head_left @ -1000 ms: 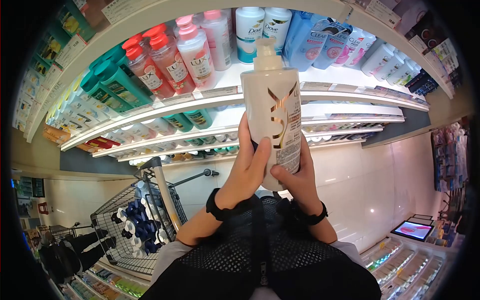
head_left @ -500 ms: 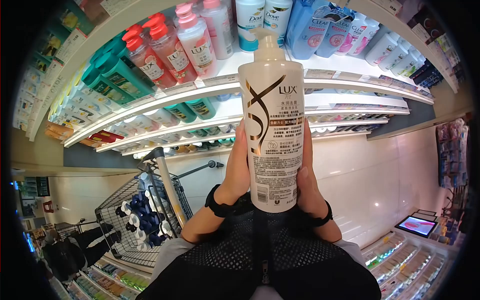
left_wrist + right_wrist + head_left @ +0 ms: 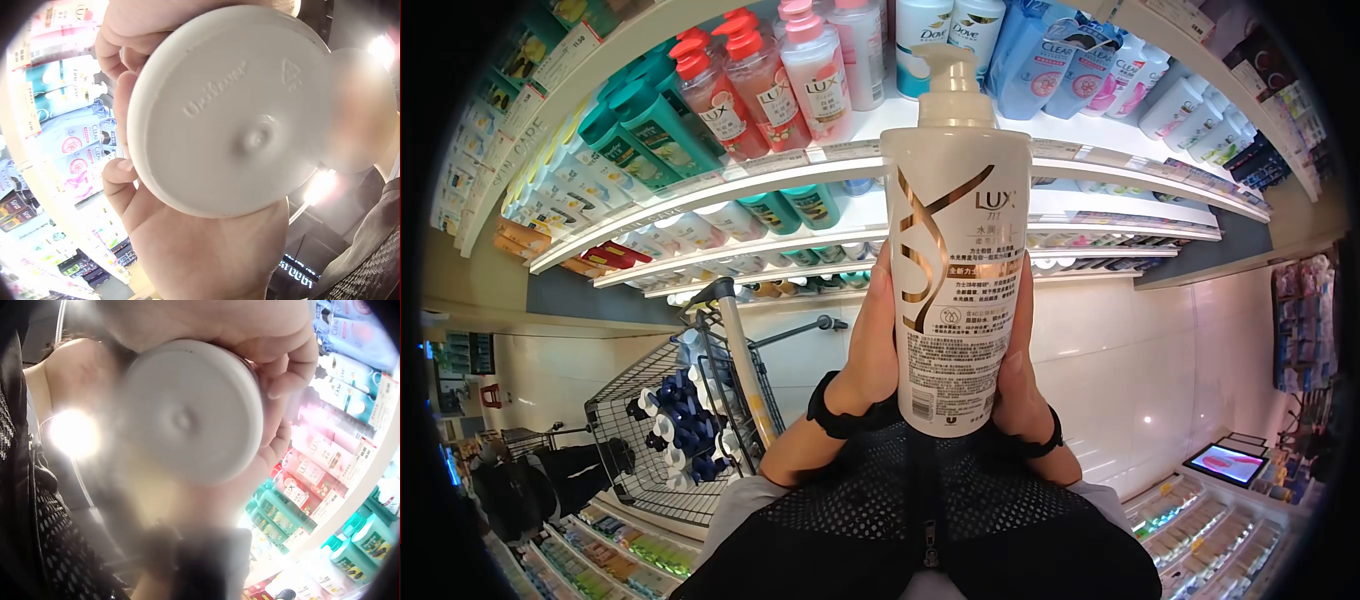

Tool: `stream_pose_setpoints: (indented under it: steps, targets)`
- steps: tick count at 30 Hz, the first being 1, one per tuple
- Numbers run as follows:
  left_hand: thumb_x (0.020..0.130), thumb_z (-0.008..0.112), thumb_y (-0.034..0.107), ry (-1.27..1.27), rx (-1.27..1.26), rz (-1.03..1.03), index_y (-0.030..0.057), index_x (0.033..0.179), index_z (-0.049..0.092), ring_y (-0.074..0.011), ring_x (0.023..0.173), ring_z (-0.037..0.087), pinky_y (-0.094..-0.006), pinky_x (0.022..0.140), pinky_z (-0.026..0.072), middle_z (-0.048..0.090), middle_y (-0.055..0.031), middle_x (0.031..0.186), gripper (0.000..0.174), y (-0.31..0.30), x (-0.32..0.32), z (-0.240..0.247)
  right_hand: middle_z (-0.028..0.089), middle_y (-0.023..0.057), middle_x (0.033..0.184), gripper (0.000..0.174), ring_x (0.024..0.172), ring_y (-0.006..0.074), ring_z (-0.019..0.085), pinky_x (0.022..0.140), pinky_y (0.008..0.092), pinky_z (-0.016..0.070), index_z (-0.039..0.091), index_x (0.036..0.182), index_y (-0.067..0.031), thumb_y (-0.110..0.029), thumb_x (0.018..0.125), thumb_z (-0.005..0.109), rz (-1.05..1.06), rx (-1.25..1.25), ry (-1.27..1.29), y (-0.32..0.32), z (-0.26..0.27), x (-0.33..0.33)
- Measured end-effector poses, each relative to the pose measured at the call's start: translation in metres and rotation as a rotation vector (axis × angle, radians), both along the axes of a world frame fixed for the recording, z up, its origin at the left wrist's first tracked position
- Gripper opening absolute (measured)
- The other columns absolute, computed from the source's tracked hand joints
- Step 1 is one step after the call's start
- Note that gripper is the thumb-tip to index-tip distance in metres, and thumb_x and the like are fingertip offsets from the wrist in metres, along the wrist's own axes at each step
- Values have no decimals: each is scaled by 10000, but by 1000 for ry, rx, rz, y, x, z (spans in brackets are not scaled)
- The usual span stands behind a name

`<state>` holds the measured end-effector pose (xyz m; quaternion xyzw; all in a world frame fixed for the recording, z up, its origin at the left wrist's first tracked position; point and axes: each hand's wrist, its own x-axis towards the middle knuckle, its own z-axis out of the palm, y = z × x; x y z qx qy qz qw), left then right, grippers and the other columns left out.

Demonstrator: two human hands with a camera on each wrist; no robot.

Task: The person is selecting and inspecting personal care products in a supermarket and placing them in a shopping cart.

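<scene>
A white LUX pump bottle (image 3: 960, 290) stands upright close before me, its back label with a gold ribbon mark and small print facing me. My left hand (image 3: 874, 345) holds it along the left side. From the right side, my right hand (image 3: 1017, 385) grips its lower half. Fingers of both hands wrap behind the bottle, mostly hidden in the head view. The left wrist view shows the round bottle base (image 3: 231, 119), embossed "Unilever", with curled fingers around it. In the right wrist view the same base (image 3: 194, 419) sits between both hands.
Ahead is a lit shelf (image 3: 850, 160) with red LUX pump bottles (image 3: 735, 110), green bottles (image 3: 650, 130), Dove bottles (image 3: 925, 30) and blue CLEAR packs (image 3: 1040, 65). A shopping cart (image 3: 670, 440) holding navy-and-white items stands at left. A screen (image 3: 1226, 464) sits low at right.
The bottle has turned so its back label faces me, and it is closer to the camera. My thumbs have moved from its front to its sides. Lately the view has shifted slightly.
</scene>
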<state>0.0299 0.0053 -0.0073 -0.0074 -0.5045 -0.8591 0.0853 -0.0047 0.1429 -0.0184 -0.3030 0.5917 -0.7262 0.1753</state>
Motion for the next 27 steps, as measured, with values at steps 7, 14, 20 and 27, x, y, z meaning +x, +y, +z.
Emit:
stream_pose_setpoints:
  steps: [7,14,20,27]
  targets:
    - [924,109,341,-24,55,-19,23,1334,98,-200,1166,363,-315,970,288,309,-130,1304,519,2,-3,-2,57,126,1396,847,1265,222,184,1004,377,207,-143,1325,-70,-551,814,330,6,5,-9,0,1,-2]
    - [928,151,347,-14,1,198,1,1191,381,-149,990,502,-264,858,403,502,-114,1111,492,0,-1,-15,44,242,1374,745,1276,322,99,1019,376,99,-140,1294,51,-435,873,237,78,-10,15,-7,2,-5]
    - [932,176,339,2,242,179,2,1177,379,-145,917,544,-254,791,449,520,-109,1081,463,-11,27,-43,143,264,1350,659,1246,347,213,997,340,187,-124,1300,43,-339,904,239,177,146,102,-12,-16,3]
    - [930,174,352,-151,202,289,8,1145,406,-144,889,557,-255,772,460,546,-108,1026,467,-11,35,-45,144,262,1352,627,1239,346,231,993,351,197,-122,1303,37,-285,911,246,252,149,63,-15,-19,7]
